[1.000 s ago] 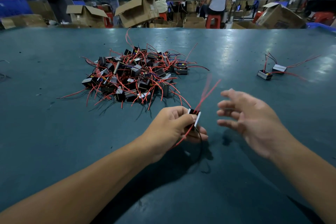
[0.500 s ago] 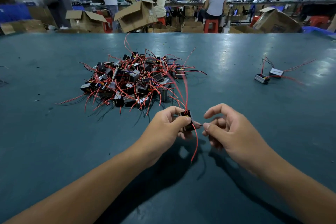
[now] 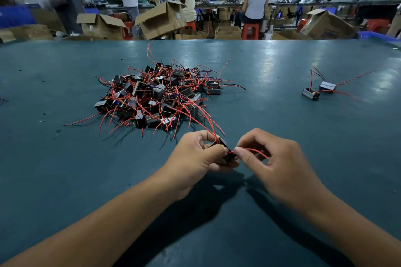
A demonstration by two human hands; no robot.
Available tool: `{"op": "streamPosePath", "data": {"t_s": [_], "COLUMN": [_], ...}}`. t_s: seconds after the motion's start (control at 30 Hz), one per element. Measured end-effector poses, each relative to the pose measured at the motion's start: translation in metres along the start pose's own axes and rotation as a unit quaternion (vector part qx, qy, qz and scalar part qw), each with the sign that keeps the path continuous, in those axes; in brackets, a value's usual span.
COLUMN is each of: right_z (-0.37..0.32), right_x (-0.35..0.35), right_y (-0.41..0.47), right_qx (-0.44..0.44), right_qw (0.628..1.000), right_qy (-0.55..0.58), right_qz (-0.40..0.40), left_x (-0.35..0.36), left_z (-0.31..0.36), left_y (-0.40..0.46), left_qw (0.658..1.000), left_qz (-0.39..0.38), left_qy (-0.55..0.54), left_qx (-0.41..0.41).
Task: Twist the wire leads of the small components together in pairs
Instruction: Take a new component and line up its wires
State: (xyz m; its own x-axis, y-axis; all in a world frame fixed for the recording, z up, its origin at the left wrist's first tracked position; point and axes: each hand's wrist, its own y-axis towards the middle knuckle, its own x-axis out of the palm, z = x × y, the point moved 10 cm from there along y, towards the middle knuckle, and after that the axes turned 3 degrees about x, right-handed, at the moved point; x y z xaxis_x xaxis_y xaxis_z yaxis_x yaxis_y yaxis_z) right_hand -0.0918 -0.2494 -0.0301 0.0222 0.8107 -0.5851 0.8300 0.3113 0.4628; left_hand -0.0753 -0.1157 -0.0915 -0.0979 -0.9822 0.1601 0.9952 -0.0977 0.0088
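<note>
Nearest, at 6 o'clock on the teal table (image 3: 65, 180), the left hand (image 3: 193, 158) grips a small black component (image 3: 224, 153), fingers and thumb curled round its body. Just at its 3 o'clock, the right hand (image 3: 273, 162), which a second ago hung open and apart, has closed in and now pinches a short red lead (image 3: 252, 150) right at the component's edge, between thumb and forefinger. That suggests the twisting of this piece is beginning, not done. Longer red leads (image 3: 208, 121) trail toward 11 o'clock. Farther, at 11 o'clock, lies the tangled pile of components (image 3: 156, 97), apparently waiting. At 2 o'clock, well apart, sit two components (image 3: 319, 91), perhaps finished.
</note>
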Motion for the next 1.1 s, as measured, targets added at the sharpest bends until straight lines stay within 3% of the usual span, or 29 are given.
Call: {"op": "streamPosePath", "data": {"t_s": [0.17,0.4,0.77,1.1], "right_z": [0.032,0.051,0.06,0.056], "right_x": [0.012,0.017,0.021,0.018], "right_y": [0.0,-0.004,-0.006,-0.001], "right_qx": [0.184,0.285,0.319,0.284], "right_qw": [0.951,0.897,0.879,0.878], "right_qy": [0.247,0.336,0.351,0.382], "right_qz": [-0.036,-0.044,-0.052,-0.047], "left_x": [0.0,0.001,0.015,0.005], "left_z": [0.007,-0.001,-0.013,-0.008], "left_y": [-0.002,-0.002,-0.008,-0.004], "left_qw": [1.0,0.999,0.991,0.996], "left_qz": [-0.001,-0.009,-0.106,-0.051], "left_qy": [-0.012,-0.024,-0.008,-0.047], "left_qx": [0.012,-0.023,-0.08,-0.057]}}
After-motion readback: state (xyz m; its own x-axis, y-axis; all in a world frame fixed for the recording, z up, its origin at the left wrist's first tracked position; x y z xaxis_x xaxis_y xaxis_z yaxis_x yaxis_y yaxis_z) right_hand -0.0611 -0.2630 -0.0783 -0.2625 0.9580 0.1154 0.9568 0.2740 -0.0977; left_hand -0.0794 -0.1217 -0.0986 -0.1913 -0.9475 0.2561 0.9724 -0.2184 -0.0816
